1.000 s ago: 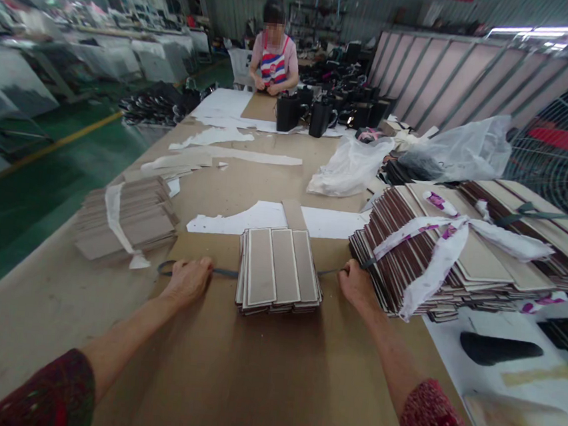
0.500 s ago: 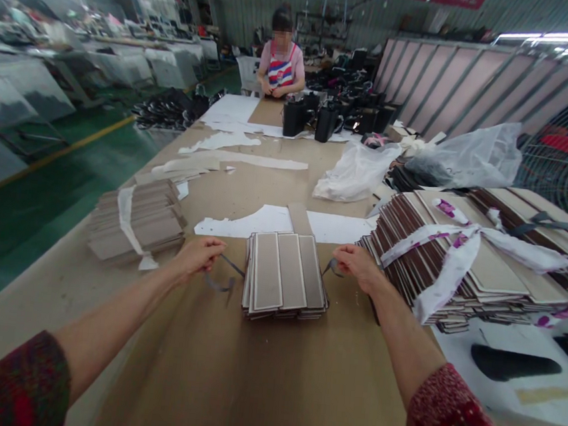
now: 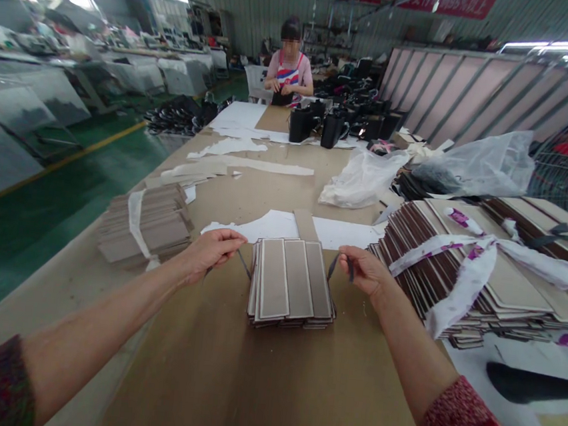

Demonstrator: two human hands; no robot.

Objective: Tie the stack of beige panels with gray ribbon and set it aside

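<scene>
A stack of beige panels with pale edges [image 3: 297, 281] lies in front of me on the brown board. My left hand [image 3: 216, 253], fingers pinched, grips one end of a dark grey fabric strip [image 3: 244, 263] at the stack's left side. On the right, my right hand [image 3: 361, 269] pinches the strip's other end [image 3: 332, 266], close to the stack's upper right edge. Both ends rise from the stack's sides; the middle of the strip is hidden, apparently under the panels. Neither hand touches the panels.
A tied bundle of panels [image 3: 150, 223] sits at left. Larger stacks [image 3: 484, 272] bound with white-and-purple cloth stand at right. White paper scraps [image 3: 257, 224] and a plastic bag [image 3: 362, 177] lie beyond. A person [image 3: 290, 73] sits at the far end near black bags [image 3: 301, 124].
My left hand has moved right, nearer the stack, still pinching the strip. My right hand stays beside the stack's right edge. The whole view has shifted slightly.
</scene>
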